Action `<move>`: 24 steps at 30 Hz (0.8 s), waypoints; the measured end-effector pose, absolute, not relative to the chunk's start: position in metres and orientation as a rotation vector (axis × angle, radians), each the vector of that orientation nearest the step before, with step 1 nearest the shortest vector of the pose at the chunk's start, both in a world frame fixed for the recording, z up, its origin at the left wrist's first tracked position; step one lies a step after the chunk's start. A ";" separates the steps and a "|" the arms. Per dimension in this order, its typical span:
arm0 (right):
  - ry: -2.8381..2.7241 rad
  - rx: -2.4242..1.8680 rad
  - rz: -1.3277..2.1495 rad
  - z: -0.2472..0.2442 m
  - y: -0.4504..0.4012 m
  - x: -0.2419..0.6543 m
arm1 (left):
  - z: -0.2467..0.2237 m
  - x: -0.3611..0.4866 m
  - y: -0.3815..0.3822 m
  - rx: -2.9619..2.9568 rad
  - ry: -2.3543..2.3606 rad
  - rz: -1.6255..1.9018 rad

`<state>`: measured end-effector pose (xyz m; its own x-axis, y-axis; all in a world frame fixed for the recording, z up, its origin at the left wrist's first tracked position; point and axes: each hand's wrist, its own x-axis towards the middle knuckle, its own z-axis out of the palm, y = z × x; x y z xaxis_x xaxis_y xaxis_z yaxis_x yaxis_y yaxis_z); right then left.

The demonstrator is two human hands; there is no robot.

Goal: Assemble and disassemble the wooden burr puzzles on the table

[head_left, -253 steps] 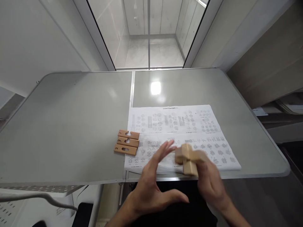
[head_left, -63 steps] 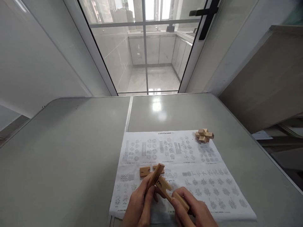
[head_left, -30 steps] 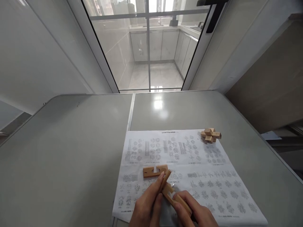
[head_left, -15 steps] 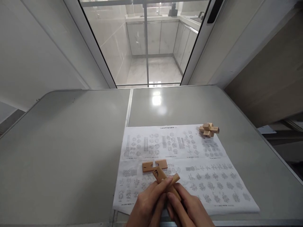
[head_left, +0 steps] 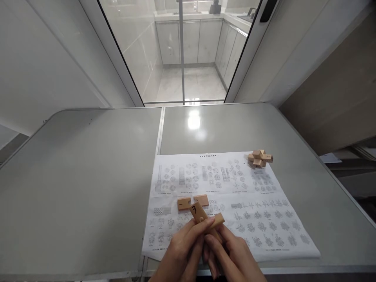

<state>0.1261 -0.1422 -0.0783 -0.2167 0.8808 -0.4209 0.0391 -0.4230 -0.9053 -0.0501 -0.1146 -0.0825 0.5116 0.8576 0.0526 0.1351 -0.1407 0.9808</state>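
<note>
My left hand (head_left: pixel 183 246) and my right hand (head_left: pixel 232 250) meet near the table's front edge, fingers closed around two crossed wooden puzzle pieces. One of these, a wooden puzzle piece marked 3 (head_left: pixel 197 211), points up and to the left. The crossing wooden puzzle piece (head_left: pixel 218 220) sticks out to the right under my left fingertips. Fingers hide where the two meet. Just beyond my hands, a notched wooden puzzle piece marked 1 (head_left: pixel 184 203) lies on the printed diagram sheet (head_left: pixel 229 239), its middle partly covered by the held piece.
An assembled wooden burr puzzle (head_left: pixel 260 158) sits on the sheet's far right corner. The grey table (head_left: pixel 88 188) has a metal seam (head_left: pixel 160 131) running away from me. Beyond its far edge stands a glass door (head_left: pixel 182 51) with cabinets behind it.
The view has tipped down slightly. Both hands keep their hold on the crossed pieces, and my right fingers have shifted a little around the lower end. The piece on the sheet stays put.
</note>
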 end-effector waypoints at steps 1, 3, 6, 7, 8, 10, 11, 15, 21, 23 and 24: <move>-1.122 -1.394 1.714 -0.079 -0.143 0.126 | -0.082 -0.049 -0.115 1.594 0.868 0.791; -1.107 -1.368 1.725 -0.082 -0.144 0.126 | -0.082 -0.049 -0.115 1.574 0.855 0.807; -1.071 -1.358 1.725 -0.087 -0.146 0.126 | -0.085 -0.049 -0.116 1.578 0.878 0.821; -1.064 -1.361 1.720 -0.089 -0.147 0.126 | -0.086 -0.050 -0.117 1.583 0.908 0.820; -1.062 -1.365 1.713 -0.091 -0.148 0.126 | -0.087 -0.050 -0.118 1.586 0.936 0.818; -1.057 -1.366 1.694 -0.093 -0.148 0.125 | -0.087 -0.050 -0.120 1.574 0.970 0.802; -1.052 -1.362 1.689 -0.094 -0.149 0.124 | -0.087 -0.050 -0.120 1.549 0.968 0.797; -0.999 -1.337 1.704 -0.095 -0.150 0.123 | -0.086 -0.051 -0.118 1.521 0.905 0.768; -0.890 -1.298 1.724 -0.099 -0.150 0.123 | -0.080 -0.049 -0.110 1.647 0.848 0.789; -0.863 -1.269 1.736 -0.102 -0.149 0.123 | -0.080 -0.048 -0.110 1.614 0.819 0.818; -0.850 -1.263 1.734 -0.104 -0.150 0.122 | -0.080 -0.047 -0.110 1.597 0.807 0.829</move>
<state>0.1224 -0.1496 -0.1036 -0.1707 0.8938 -0.4147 -0.2195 -0.4448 -0.8683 -0.0472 -0.1103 -0.0796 0.5216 0.8477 0.0966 0.0742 -0.1579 0.9847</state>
